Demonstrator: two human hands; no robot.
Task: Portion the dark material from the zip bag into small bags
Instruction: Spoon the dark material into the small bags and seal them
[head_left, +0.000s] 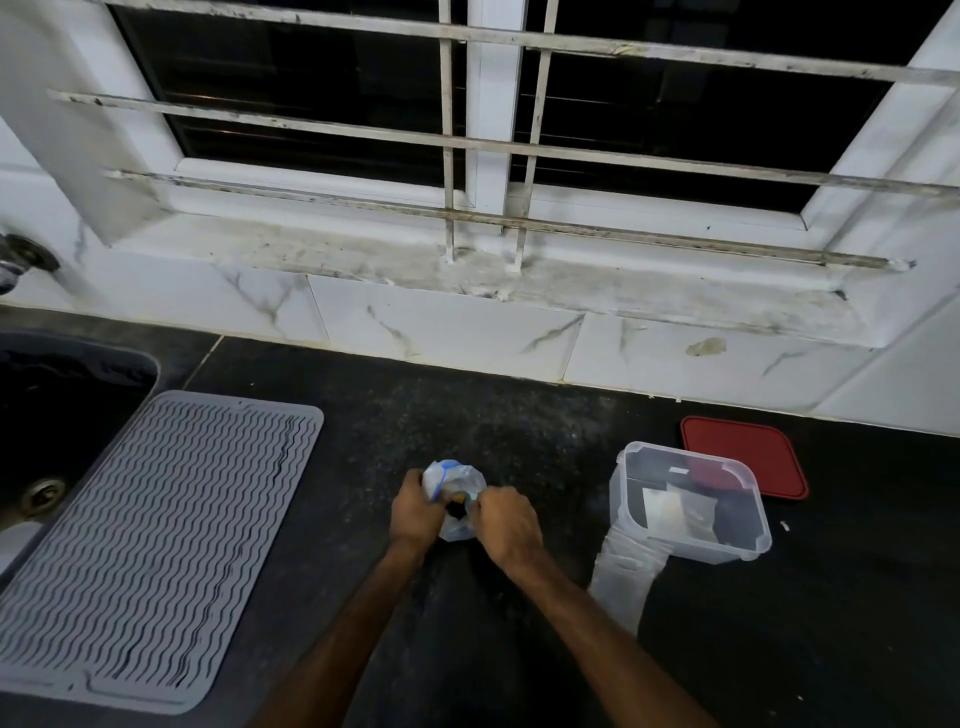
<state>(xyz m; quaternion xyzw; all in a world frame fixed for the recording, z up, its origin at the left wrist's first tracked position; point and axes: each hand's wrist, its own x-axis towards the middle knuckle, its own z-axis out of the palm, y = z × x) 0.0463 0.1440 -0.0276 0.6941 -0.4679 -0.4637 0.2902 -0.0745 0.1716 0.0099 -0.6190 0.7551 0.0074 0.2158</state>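
Dark material (458, 512) risks spilling across the black desk (519, 426) if the zip bag (457, 480) tears or tips while its mouth is worked, since the thin plastic is tightly bunched. The hands sit close together mid-desk: left hand (415, 512) and right hand (506, 525) each grip the crumpled bag, fingers curled round it.

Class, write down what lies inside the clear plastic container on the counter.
Inside the clear container: a pale packet and dark items. Anything beneath them is covered.
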